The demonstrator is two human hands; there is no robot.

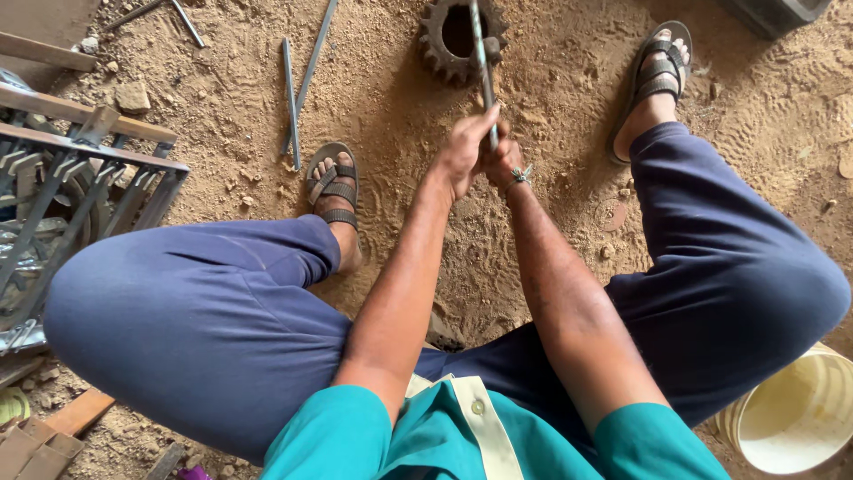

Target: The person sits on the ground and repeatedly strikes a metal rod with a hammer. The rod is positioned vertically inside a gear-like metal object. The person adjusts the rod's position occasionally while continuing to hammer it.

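We see both hands clenched on a thin metal rod [484, 67], left hand [462, 151] touching right hand [505, 162]. The rod's far end reaches into a rusty toothed gear [435, 40] on the sand [551, 80]. Bare ground lies either side, loose bars [298, 84] far-left.

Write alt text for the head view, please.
Both hands, left hand and right hand, grip a thin metal rod reaching into the hole of a rusty toothed gear on sandy ground. A cream plastic bucket sits at lower right.
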